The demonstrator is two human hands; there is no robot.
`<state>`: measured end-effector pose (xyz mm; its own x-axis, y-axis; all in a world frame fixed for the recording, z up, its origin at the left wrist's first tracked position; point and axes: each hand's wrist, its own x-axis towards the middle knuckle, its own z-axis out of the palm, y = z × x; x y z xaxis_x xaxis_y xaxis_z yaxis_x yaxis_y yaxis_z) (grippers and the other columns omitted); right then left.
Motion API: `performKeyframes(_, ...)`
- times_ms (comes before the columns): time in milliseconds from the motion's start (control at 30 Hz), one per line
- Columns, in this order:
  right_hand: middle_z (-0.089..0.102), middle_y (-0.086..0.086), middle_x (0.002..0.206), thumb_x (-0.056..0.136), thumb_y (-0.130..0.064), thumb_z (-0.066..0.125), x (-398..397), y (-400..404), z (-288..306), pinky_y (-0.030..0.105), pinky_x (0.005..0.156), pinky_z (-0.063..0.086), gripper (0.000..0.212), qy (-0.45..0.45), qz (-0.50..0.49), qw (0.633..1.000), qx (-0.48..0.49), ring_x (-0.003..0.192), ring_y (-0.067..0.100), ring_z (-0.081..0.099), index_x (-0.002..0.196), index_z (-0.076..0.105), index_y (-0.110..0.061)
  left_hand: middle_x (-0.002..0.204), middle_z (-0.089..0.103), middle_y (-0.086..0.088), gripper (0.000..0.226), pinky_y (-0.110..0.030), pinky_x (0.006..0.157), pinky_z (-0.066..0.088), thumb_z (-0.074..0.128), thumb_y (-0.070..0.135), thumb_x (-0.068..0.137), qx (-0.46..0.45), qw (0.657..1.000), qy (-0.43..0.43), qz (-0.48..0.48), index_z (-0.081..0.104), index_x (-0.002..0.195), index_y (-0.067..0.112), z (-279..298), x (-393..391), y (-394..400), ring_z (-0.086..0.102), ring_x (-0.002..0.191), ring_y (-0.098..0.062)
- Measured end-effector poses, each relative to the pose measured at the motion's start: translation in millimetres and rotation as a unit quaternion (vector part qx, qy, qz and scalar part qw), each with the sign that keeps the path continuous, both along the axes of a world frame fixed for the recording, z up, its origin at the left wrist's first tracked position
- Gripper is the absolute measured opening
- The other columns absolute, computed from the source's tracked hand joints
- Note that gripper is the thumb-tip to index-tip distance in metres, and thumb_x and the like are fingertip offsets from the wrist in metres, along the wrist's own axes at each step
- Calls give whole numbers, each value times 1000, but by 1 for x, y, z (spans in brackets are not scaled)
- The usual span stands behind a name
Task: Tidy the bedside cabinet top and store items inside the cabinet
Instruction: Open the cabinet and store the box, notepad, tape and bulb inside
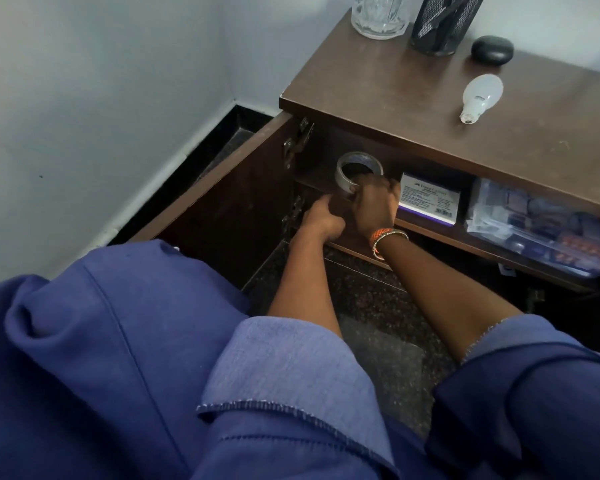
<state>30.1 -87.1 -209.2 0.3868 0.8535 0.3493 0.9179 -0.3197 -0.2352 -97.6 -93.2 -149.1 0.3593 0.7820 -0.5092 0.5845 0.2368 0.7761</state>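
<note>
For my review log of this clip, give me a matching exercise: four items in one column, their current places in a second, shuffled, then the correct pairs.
Items:
1. roll of tape
2. light bulb
3. white box
4. glass mug

Places:
A. lying on its side on the cabinet top
B. on the inner shelf, right of the hands
C. upright at the back left of the cabinet top
D. held by the right hand on the shelf

Pairs: 1-D, 2-A, 3-B, 4-C
</note>
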Motion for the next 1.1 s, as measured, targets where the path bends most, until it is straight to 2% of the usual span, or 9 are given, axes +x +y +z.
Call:
performKeyframes(267,66,12,108,84,-5,56,9,-8,-5,42,95,41,29,14,3,1000,7,106,30,58,110,65,-11,143,42,-9,58,-30,106,34,46,6,86,30,999,-1,10,36,141,20,1,-1,4,40,132,-26)
performKeyframes(433,57,13,124,89,-17,54,9,-14,2,45,101,34,32,33,27,999,8,120,31,48,119,59,-10,143,43,-8,59,-30,107,34,47,6,85,39,999,2,21,37,141,20,1,-2,3,40,132,-26)
performKeyframes(500,53,12,128,87,-19,54,4,-25,10,45,99,35,36,21,44,998,38,122,30,45,122,56,-11,138,49,-7,54,-28,103,37,49,4,84,75,996,-17,48,46,135,18,3,-3,3,45,128,-24)
performKeyframes(600,57,10,122,83,-12,53,-4,-46,32,43,95,39,36,11,87,989,117,119,28,47,118,59,-13,126,60,-5,42,-24,93,41,48,0,83,149,980,-68,112,59,121,14,12,-1,6,56,116,-20)
performKeyframes(767,62,7,111,83,-9,53,-5,-67,89,35,92,36,27,-9,122,962,244,111,24,53,106,66,-13,108,66,0,33,-12,73,38,44,-1,84,256,943,-96,192,66,103,15,35,3,2,58,97,-9)
performKeyframes(833,63,7,107,81,-7,55,3,-69,116,31,89,35,26,-10,114,951,286,107,22,53,103,67,-12,101,68,2,29,-9,67,36,45,1,84,304,928,-99,193,67,96,16,48,7,0,58,91,-7)
performKeyframes(967,57,7,112,82,-16,54,31,-61,154,27,87,34,29,36,27,959,279,108,21,49,110,63,-17,94,70,4,26,-21,71,42,47,5,84,389,903,-105,147,68,92,17,77,19,-4,62,88,-10)
performKeyframes(1033,55,9,117,83,-22,54,47,-53,162,33,90,37,32,73,-30,961,266,110,24,48,115,59,-17,98,68,3,28,-21,71,40,46,3,83,433,891,-83,108,67,95,18,87,22,-7,60,93,-11)
performKeyframes(1100,52,12,122,84,-26,56,60,-44,167,36,93,35,38,97,-76,963,242,114,28,45,121,54,-14,107,64,2,34,-24,77,43,47,0,81,476,875,-61,67,64,105,18,91,26,-10,55,106,-13)
